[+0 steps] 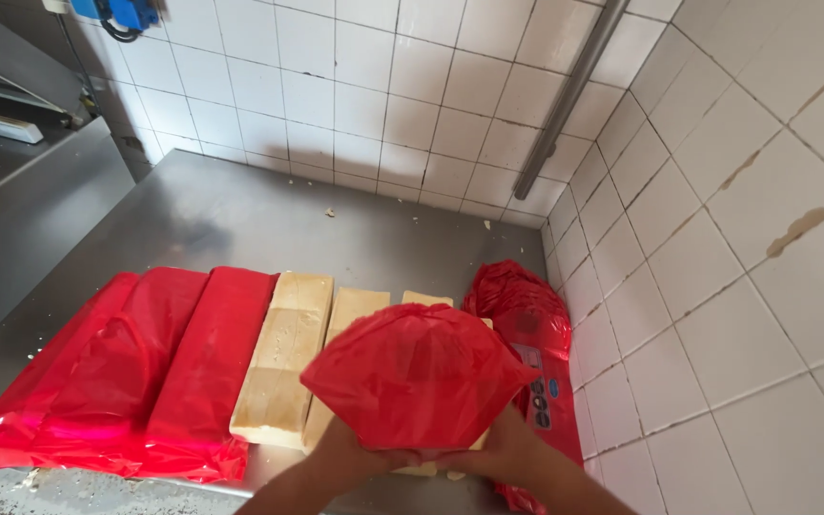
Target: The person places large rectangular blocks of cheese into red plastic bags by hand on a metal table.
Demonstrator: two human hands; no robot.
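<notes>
1. At six o'clock, a red plastic bag (419, 374) is gripped by left hand (355, 456) and right hand (505, 450), both closed on its mouth.
2. Bag hangs over pale loaf (284, 358); even pull is advised.

Bare steel desk (269, 215) lies open behind the loaves, whereas the tiled wall (717, 286) and crumpled red bags (526, 315) close the right side, wrapped red loaves (135, 372) fill the left, and unwrapped loaves (283, 358) occupy the middle.
</notes>
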